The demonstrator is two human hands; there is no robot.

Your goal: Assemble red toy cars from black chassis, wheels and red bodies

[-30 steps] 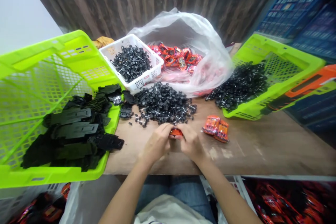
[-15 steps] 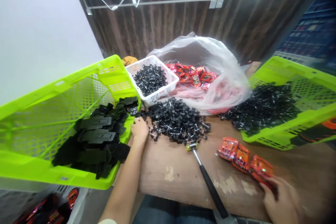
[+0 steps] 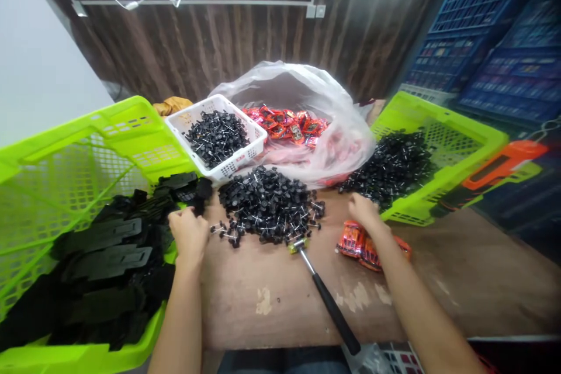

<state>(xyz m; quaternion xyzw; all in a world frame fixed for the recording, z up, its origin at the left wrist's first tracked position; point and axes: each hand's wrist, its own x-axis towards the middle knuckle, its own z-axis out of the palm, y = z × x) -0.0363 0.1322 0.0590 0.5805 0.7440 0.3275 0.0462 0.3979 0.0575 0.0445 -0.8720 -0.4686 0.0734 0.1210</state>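
Observation:
My left hand [image 3: 189,232] is curled at the near edge of the left lime-green crate [image 3: 109,128], its fingers closed on one of the black plastic plates [image 3: 109,257] heaped there. My right hand [image 3: 363,210] hovers with bent fingers by the black wheels [image 3: 392,166] spilling from the right lime-green crate [image 3: 473,146], just above a few orange toy cars [image 3: 357,242] on the wooden table [image 3: 272,310]. What its fingers hold is hidden. A pile of black wheel-and-axle pieces [image 3: 269,204] lies between my hands. A small hammer [image 3: 326,298] lies in front of the pile.
A white basket [image 3: 258,143] of wheels and a clear plastic bag [image 3: 315,87] of orange car bodies sit at the back. An orange tool [image 3: 504,166] rests by the right crate. Blue crates [image 3: 491,41] are stacked at the far right.
My left hand drew back from the wheel pile to the black plates. My right hand left the orange cars and moved up-left toward the right crate's wheels. The view shifted.

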